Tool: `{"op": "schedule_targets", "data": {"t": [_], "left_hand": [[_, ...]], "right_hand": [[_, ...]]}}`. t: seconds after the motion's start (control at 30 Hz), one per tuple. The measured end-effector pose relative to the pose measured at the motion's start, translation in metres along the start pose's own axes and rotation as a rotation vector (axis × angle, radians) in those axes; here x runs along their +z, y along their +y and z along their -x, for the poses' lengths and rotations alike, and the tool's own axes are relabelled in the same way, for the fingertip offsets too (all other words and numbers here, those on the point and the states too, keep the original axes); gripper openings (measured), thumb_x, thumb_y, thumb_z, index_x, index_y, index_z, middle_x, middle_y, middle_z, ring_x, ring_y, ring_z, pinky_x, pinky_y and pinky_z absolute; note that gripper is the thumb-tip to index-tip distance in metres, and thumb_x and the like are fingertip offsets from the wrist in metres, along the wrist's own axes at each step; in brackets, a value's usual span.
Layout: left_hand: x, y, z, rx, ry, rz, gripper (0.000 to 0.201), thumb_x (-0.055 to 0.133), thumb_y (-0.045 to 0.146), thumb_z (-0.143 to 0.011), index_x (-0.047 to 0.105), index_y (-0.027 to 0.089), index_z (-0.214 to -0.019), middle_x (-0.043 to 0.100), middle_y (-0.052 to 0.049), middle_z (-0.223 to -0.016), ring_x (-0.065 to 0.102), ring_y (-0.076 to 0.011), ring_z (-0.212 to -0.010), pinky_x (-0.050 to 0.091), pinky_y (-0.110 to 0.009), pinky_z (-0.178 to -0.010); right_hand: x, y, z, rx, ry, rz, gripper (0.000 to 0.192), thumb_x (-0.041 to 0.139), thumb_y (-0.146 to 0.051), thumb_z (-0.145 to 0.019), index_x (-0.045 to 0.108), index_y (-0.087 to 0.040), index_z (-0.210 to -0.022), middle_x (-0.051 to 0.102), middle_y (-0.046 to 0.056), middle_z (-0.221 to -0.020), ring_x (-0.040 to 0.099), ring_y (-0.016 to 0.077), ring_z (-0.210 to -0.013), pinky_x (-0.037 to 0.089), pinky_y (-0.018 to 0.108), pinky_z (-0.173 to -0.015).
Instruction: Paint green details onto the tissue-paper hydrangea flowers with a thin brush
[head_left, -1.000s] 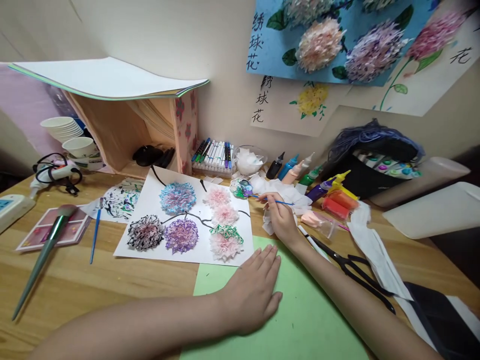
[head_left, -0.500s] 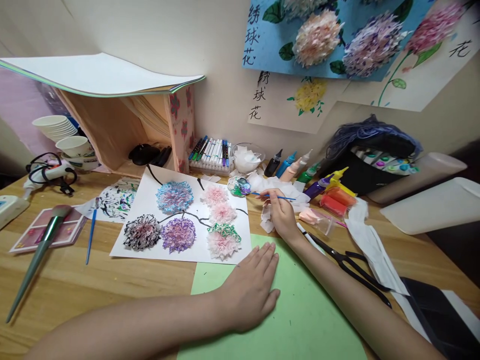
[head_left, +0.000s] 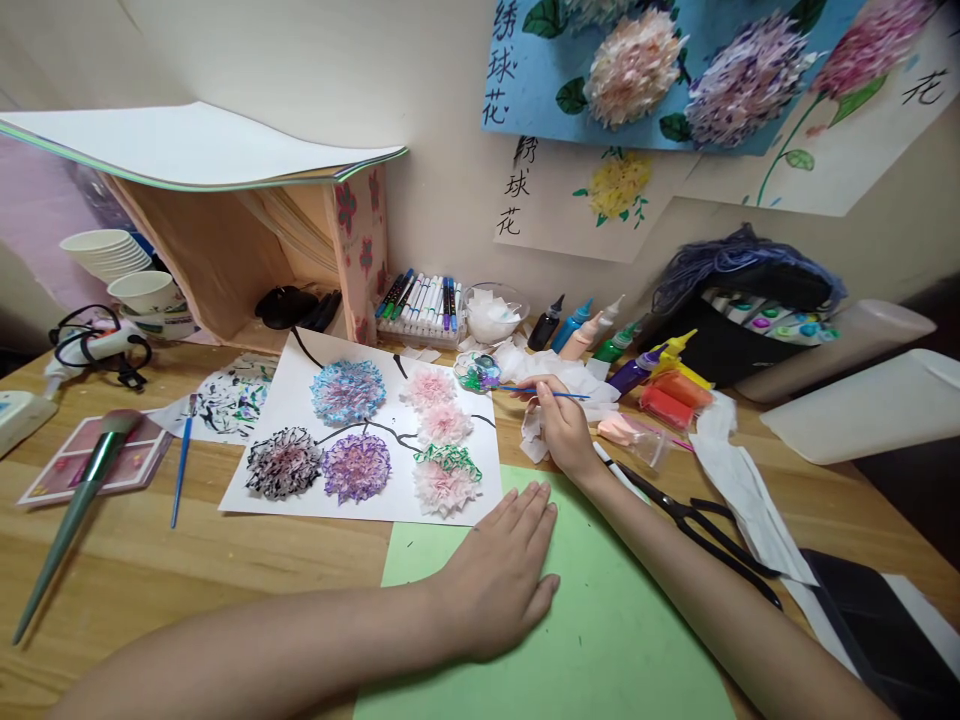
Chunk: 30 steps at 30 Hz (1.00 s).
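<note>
Item, my right hand [head_left: 564,430]: fingers pinched round a thin blue paintbrush [head_left: 551,394], tip at the small paint palette [head_left: 478,374] beyond the flower picture [head_left: 367,440]; my left hand [head_left: 501,575], fingers spread flat, pins the green paper [head_left: 600,640]; best loaded lightly, I judge.

Handwritten Chinese characters on three wall sheets

The blue sheet [head_left: 525,90] carries "绣球花" in black brush strokes down its left edge, above the flowers glued to it. The cream sheet [head_left: 555,215] below it repeats "绣球花" in a column beside a yellow painted bloom. The white sheet [head_left: 862,150] at the far right shows a single "花". No other writing is legible.
</note>
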<state>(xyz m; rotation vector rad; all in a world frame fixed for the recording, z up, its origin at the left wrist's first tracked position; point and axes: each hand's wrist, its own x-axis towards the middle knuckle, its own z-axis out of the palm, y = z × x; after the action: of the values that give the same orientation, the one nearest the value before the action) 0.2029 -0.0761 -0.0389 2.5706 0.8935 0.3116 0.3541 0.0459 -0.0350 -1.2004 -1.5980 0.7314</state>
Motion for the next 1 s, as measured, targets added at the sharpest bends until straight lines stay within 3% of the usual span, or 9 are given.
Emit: {"op": "schedule_targets", "data": {"t": [0.5, 0.67, 0.87, 1.0], "left_hand": [[0.001, 0.0, 0.0, 0.005, 0.015, -0.003, 0.058, 0.028, 0.036, -0.098, 0.022, 0.003, -0.145, 0.015, -0.019, -0.154, 0.01, -0.0257, -0.143, 0.017, -0.039, -0.117], [0.002, 0.0, 0.0, 0.008, 0.018, -0.025, 0.058, 0.029, 0.036, -0.098, 0.023, 0.003, -0.145, 0.016, -0.019, -0.154, 0.011, -0.0257, -0.143, 0.019, -0.039, -0.117], [0.003, 0.001, 0.0, 0.053, 0.041, -0.077, 0.053, 0.024, 0.03, -0.099, 0.028, 0.0, -0.142, 0.022, -0.02, -0.153, 0.012, -0.0263, -0.143, 0.016, -0.038, -0.117], [0.003, 0.002, -0.002, 0.071, 0.028, -0.071, 0.05, 0.022, 0.026, -0.099, 0.031, 0.0, -0.141, 0.027, -0.02, -0.151, 0.017, -0.027, -0.142, 0.017, -0.038, -0.117]], "right_hand": [[-0.007, 0.004, 0.002, -0.034, 0.028, 0.028, 0.025, 0.037, -0.037, -0.094, 0.057, -0.022, -0.092, 0.064, 0.002, -0.084, 0.056, 0.017, -0.075, 0.043, 0.031, -0.073], [-0.006, -0.002, 0.0, -0.043, 0.076, -0.085, 0.029, 0.037, -0.039, -0.093, 0.059, -0.021, -0.088, 0.065, 0.004, -0.084, 0.06, 0.0187, -0.081, 0.045, 0.032, -0.075], [-0.013, -0.017, 0.026, 0.186, 0.1, -0.513, 0.018, 0.048, -0.034, -0.088, 0.061, -0.023, -0.086, 0.065, 0.003, -0.08, 0.062, 0.0172, -0.076, 0.047, 0.029, -0.067], [-0.022, -0.019, 0.058, 0.335, 0.033, -0.623, 0.006, 0.057, -0.027, -0.08, 0.061, -0.022, -0.079, 0.06, 0.001, -0.076, 0.058, 0.014, -0.069, 0.046, 0.027, -0.063]]}}
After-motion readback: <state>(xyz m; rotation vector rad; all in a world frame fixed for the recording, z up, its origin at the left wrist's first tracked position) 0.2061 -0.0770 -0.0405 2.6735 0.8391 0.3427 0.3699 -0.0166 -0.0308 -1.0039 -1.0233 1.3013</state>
